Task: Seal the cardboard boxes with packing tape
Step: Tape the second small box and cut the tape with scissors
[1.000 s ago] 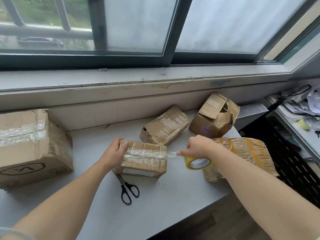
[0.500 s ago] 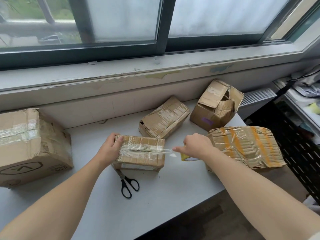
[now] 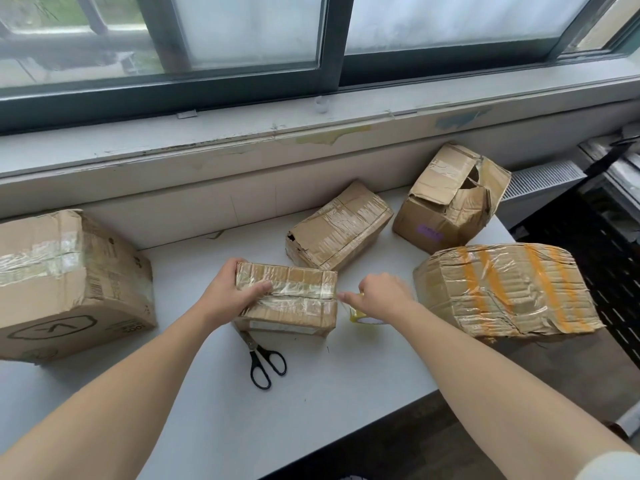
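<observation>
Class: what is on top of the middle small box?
Clear tape runs along the small box's top; the left hand grips its left end, covering that part. Its inside is hidden.

White table [image 3: 214, 420] under dark-framed window [image 3: 330, 39]; worn sill [image 3: 311, 133], daylight

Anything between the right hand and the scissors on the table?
Nothing visible. Bare table separates the right hand, holding the tape roll, from the scissors, whose blade tips lie at the small box's front edge.

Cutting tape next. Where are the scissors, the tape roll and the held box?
scissors [image 3: 259, 351]: head view, black handle base.
tape roll [image 3: 358, 315]: head view, yellow side.
held box [image 3: 298, 296]: head view, taped top.
</observation>
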`<state>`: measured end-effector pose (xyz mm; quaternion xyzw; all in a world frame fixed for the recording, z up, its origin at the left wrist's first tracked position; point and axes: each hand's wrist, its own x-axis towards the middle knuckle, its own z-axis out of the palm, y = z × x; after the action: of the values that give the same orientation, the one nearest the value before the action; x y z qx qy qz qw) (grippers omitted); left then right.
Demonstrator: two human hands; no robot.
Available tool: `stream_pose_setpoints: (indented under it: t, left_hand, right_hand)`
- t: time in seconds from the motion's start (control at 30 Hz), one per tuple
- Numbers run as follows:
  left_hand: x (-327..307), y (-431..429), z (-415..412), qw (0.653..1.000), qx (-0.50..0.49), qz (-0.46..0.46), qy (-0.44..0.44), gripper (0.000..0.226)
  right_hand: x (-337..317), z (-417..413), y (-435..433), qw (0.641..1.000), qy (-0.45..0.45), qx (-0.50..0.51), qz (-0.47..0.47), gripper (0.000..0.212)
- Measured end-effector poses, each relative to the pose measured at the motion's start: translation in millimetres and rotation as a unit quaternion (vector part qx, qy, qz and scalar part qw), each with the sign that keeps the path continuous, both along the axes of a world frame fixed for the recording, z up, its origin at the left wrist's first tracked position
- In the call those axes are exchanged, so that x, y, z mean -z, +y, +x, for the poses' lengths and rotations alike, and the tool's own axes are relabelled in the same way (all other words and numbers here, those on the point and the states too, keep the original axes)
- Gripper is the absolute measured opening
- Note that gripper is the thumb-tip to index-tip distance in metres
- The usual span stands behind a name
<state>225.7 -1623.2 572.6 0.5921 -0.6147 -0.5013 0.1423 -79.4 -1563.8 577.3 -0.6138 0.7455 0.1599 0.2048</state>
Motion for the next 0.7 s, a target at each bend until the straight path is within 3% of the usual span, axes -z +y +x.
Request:
stream_pose_setpoints:
  t: [0.2, 0.33, 0.37, 0.43, 0.5, 0.7]
  left_hand:
    - [-4.7, -3.4, -3.1, 0.999, 0.024, -0.002, -0.040, 0.071]
    - [-8.1, -9.3, -6.7, 0.983, 0.072, -0.065, -0.156, 0.096]
    - [-8.1, -10.0, -7.7, 0.966, 0.103, -0.121, -0.205, 0.097]
    - [-8.4, -6.8, -13.9, 0.898, 0.199, -0.255, -0.297, 0.090]
    - [-5.7, 5.3, -28.6, 0.838, 0.300, -0.314, -0.330, 0.085]
    - [8.8, 41.7, -77.8, 0.833, 0.327, -0.295, -0.335, 0.101]
  right_hand:
    - [5.3, 2.0, 1.9, 0.999, -0.038, -0.006, 0.004, 0.067]
    - [1.8, 1.6, -2.5, 0.999, -0.038, -0.031, 0.007, 0.067]
    - [1.2, 1.2, -3.1, 0.999, -0.040, -0.035, 0.011, 0.067]
    - [0.8, 0.8, -3.8, 0.998, -0.045, -0.039, 0.013, 0.067]
    - [0.2, 2.1, -4.2, 0.998, -0.050, -0.041, 0.009, 0.067]
    - [5.1, 5.6, -4.8, 0.997, -0.045, -0.056, -0.014, 0.061]
